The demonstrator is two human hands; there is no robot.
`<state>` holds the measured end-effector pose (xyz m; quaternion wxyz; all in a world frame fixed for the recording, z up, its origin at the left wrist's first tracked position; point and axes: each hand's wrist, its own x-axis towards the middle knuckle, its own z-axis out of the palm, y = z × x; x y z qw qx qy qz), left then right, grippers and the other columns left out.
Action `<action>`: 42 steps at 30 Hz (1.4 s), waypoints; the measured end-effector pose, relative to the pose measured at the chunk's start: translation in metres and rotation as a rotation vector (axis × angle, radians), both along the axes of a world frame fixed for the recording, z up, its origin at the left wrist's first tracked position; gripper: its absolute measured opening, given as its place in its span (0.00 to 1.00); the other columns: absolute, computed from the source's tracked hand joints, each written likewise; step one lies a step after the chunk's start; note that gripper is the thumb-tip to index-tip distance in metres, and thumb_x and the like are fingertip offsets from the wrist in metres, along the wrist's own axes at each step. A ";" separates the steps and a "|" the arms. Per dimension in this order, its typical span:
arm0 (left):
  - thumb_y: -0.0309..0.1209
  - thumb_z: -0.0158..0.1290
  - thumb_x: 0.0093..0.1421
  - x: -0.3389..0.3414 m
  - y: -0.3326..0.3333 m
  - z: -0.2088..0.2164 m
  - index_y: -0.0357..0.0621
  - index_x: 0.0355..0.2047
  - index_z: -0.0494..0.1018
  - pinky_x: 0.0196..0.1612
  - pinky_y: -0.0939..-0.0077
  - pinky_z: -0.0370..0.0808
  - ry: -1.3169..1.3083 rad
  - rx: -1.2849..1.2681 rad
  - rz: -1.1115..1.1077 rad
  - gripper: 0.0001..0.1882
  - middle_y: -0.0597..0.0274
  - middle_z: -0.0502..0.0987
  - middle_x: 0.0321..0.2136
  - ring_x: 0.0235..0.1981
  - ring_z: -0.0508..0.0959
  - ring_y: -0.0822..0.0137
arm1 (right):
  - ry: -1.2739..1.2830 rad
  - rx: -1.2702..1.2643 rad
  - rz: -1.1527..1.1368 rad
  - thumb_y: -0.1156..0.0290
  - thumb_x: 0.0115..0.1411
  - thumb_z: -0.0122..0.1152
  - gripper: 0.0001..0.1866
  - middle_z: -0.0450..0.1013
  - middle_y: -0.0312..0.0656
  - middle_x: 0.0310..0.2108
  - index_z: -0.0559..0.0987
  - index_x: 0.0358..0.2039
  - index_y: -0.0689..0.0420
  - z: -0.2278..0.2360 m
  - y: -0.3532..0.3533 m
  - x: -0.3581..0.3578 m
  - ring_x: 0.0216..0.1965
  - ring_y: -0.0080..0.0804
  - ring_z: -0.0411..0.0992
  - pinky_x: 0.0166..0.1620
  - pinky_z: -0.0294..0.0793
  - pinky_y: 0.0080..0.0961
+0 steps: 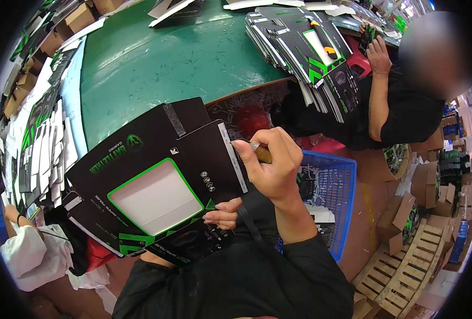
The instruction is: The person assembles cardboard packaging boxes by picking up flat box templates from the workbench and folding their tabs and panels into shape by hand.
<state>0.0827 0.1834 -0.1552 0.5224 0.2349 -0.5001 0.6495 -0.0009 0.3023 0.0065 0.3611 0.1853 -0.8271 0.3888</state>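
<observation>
A black and green printed cardboard box blank (188, 143), with a green-framed window showing a white inside, is tilted in front of me above my lap. My left hand (222, 214) supports it from beneath, fingers curled over its right side; the rest of that hand is hidden by the board. My right hand (272, 165) is closed around a small yellowish-brown item (263, 154), mostly covered by the fingers, whose kind I cannot make out. Its thumb and fingertip are at a white strip (233, 157) along the blank's right edge.
A green table (167, 58) lies ahead. Stacked blanks (284, 42) with an orange-and-black utility knife (324, 41) overhang its right corner, beside a seated co-worker (379, 106). A blue basket (348, 207) is at my right. More blanks (47, 154) pile up left, near another person's sleeve (26, 252).
</observation>
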 end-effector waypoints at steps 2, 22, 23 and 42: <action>0.30 0.41 0.74 -0.001 0.002 0.001 0.46 0.39 0.64 0.34 0.80 0.68 0.000 0.004 0.003 0.05 0.61 0.80 0.29 0.28 0.78 0.69 | -0.011 0.007 -0.018 0.71 0.52 0.76 0.15 0.68 0.38 0.19 0.74 0.25 0.58 -0.001 0.000 0.001 0.19 0.32 0.66 0.22 0.62 0.27; 0.32 0.38 0.74 -0.081 -0.043 0.029 0.46 0.50 0.65 0.48 0.67 0.68 0.247 -0.053 0.369 0.09 0.57 0.80 0.39 0.37 0.80 0.64 | 0.298 0.402 0.169 0.68 0.47 0.77 0.18 0.61 0.31 0.16 0.70 0.21 0.52 -0.026 0.002 0.014 0.15 0.27 0.60 0.19 0.56 0.25; 0.29 0.38 0.74 -0.086 -0.086 0.034 0.48 0.45 0.64 0.49 0.65 0.68 0.262 -0.326 0.471 0.05 0.58 0.79 0.37 0.36 0.80 0.65 | 0.210 0.410 0.098 0.67 0.48 0.77 0.19 0.62 0.32 0.17 0.69 0.21 0.52 -0.037 0.010 0.010 0.17 0.30 0.63 0.19 0.59 0.26; 0.41 0.59 0.61 -0.050 -0.104 0.150 0.40 0.30 0.68 0.25 0.58 0.65 2.087 -2.337 2.338 0.17 0.54 0.70 0.20 0.21 0.71 0.51 | -0.322 0.430 0.331 0.49 0.50 0.72 0.21 0.71 0.35 0.27 0.77 0.31 0.53 -0.010 0.002 0.035 0.27 0.34 0.74 0.25 0.71 0.31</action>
